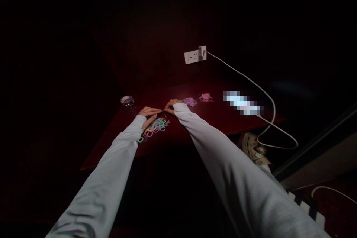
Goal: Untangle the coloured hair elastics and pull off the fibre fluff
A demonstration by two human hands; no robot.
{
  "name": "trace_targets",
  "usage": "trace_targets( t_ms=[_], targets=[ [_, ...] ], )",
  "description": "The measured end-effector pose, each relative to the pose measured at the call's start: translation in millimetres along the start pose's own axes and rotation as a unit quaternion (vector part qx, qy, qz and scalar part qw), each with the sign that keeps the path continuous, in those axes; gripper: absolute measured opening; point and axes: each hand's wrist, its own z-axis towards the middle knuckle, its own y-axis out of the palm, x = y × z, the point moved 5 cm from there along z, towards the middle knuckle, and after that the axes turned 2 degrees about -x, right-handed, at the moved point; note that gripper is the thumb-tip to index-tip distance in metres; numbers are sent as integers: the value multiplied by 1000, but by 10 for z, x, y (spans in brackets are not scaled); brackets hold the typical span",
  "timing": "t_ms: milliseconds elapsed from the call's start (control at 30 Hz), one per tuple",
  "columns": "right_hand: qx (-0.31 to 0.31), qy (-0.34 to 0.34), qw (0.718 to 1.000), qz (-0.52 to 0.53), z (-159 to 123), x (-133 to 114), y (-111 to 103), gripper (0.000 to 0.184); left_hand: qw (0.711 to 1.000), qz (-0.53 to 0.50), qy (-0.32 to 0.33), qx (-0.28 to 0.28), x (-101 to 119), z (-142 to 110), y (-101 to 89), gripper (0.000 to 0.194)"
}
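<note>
My left hand (149,113) and my right hand (171,105) meet over the dark red table. Their fingertips are pinched close together around a small dark spot, and what they hold is too small to make out. Just below my left hand lies a loose heap of multicoloured bands and rings (157,125), in green, yellow, purple and blue. Beside my right hand sits a pile of thin purple strands (190,102). A pile of pink strands (205,97) lies a little farther to the right.
A clear jar (127,101) with pale pink contents stands at the table's left. To the right lies a bright, blurred-out device (242,103); its white cable (251,79) runs to a wall socket (192,57). A beige clog (250,145) shows below the table (111,148).
</note>
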Motion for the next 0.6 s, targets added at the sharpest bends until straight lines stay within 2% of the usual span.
trace_targets(
  t_ms=[100, 267, 467, 600],
  targets=[
    [17, 53, 998, -39, 1, 54, -80, 19, 999, 27, -18, 13, -5, -1, -29, 41],
    [42, 123, 989, -71, 22, 149, -151, 22, 999, 13, -42, -17, -40, -15, 14, 38],
    [12, 106, 992, -68, 44, 145, -74, 22, 998, 8, -29, -50, 2, -10, 21, 35],
    [39, 126, 991, -16, 38, 164, -59, 29, 996, -13, 15, -86, 89, -22, 34, 37]
  ],
)
